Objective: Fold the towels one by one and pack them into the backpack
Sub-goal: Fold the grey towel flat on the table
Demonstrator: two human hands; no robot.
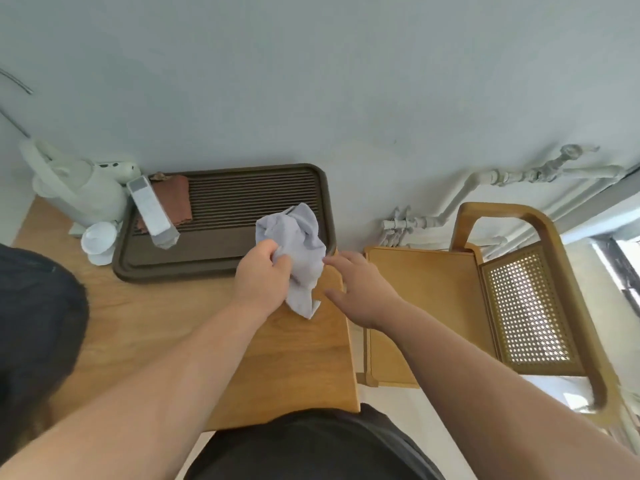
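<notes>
A crumpled pale lavender towel (299, 251) hangs bunched above the wooden table (145, 317), its lower end touching the tabletop. My left hand (261, 275) is shut on the towel's middle. My right hand (360, 289) hovers just to the right of the towel with fingers spread, its fingertips near the cloth's edge. A black backpack (34, 327) lies at the table's left side, only partly in view. A reddish-brown cloth (173, 199) lies on the dark tray.
A dark brown slatted tray (221, 258) sits at the table's back against the wall, with a white remote (152, 213) leaning across it. A white plush toy (79, 192) stands at the back left. A wooden chair (485, 299) stands right of the table.
</notes>
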